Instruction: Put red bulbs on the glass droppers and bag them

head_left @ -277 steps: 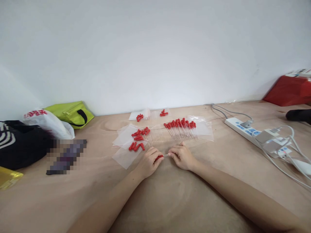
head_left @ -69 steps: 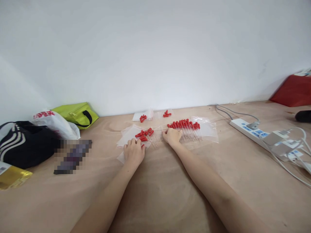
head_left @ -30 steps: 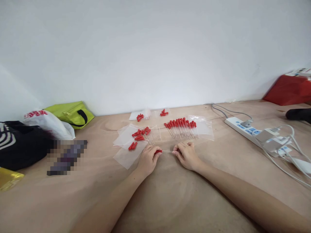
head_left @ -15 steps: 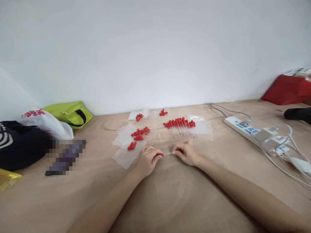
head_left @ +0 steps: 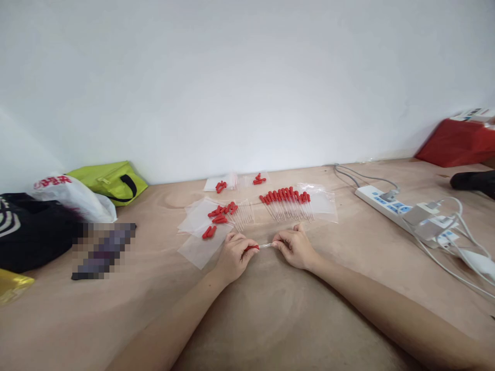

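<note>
Between thumb and fingers, my left hand (head_left: 235, 256) pinches a red rubber dropper bulb (head_left: 251, 248). My right hand (head_left: 296, 248) is closed on a clear glass dropper tube (head_left: 266, 246), whose left end meets the bulb; how far it sits inside is hidden by my fingers. Beyond my hands lie loose red bulbs (head_left: 219, 219) on clear plastic bags (head_left: 195, 215), with several bare glass tubes (head_left: 243, 214) beside them. To their right is a row of droppers (head_left: 288, 198) with red bulbs fitted, resting partly on another clear bag (head_left: 325, 205).
Two small groups of red bulbs (head_left: 220, 186) lie on bags near the wall. A white power strip (head_left: 381, 201) with chargers and cables stands at right, a red bag (head_left: 454, 144) behind it. At left are a green bag (head_left: 112, 178), a white plastic bag (head_left: 73, 198) and a black bag (head_left: 38, 232).
My hands keep hold of the bulb and tube in nearly the same place. The fingers have shifted slightly, and more of the red bulb shows at my left hand.
</note>
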`<state>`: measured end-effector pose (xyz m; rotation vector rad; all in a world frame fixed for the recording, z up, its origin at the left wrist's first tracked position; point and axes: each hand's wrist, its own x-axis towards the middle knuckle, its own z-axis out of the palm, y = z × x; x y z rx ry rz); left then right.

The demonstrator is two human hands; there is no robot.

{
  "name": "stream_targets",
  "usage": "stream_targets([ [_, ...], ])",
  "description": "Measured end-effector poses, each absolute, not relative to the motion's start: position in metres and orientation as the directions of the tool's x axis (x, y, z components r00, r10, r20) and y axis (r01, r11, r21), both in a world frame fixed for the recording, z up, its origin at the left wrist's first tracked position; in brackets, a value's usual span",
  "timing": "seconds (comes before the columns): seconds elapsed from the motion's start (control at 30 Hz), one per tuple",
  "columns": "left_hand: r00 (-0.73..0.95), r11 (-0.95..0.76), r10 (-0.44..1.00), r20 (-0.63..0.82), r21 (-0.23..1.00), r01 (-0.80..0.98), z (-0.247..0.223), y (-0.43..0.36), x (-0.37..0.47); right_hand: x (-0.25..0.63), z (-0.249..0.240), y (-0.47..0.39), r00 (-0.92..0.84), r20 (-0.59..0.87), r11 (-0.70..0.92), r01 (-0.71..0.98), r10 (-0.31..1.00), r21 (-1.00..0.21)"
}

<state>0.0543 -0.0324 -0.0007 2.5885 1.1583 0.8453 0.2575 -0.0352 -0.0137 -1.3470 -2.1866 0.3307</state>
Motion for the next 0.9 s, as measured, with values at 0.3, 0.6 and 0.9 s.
stream_targets([
  [0.3,0.599,-0.744,0.664,0.447,0.315,0.59,-0.001,-0.033,0.055,0.248,-0.013,-0.039,-0.357,0.244,0.433,0.728,0.902,-0.531],
  [0.6,0.588,-0.742,0.657,0.471,0.266,0.615,-0.007,-0.022,0.048,0.245,-0.009,-0.035,-0.422,0.238,0.485,0.751,0.875,-0.448],
  [0.9,0.394,-0.651,0.693,0.604,0.288,0.703,-0.014,-0.015,0.042,0.264,-0.008,-0.022,-0.329,0.413,0.47,0.828,0.849,-0.307],
])
